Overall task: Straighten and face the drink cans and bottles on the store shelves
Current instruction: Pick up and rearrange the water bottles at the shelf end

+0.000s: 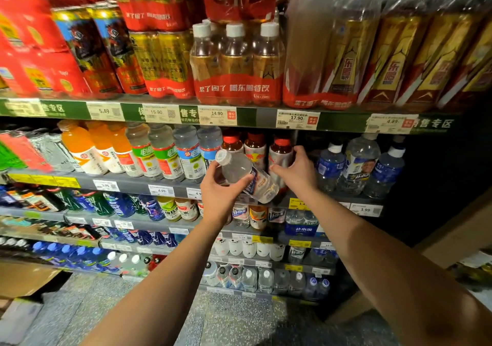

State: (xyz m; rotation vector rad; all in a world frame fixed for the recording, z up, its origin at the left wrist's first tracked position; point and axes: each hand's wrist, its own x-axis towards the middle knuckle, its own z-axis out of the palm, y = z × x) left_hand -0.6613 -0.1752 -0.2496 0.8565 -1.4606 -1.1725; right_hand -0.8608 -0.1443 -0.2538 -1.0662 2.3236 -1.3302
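Left hand [223, 185] grips tilted clear bottle [246, 176], light, slick; right hand [295, 171] fingers curl round red-capped bottle [279, 156] at two o'clock

clear bottle [246, 176], white cap, tilted, off shelf front

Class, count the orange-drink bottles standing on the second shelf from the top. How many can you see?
3 orange-drink bottles: left, middle, right, side by side at the shelf's left part. More may stand hidden behind them.
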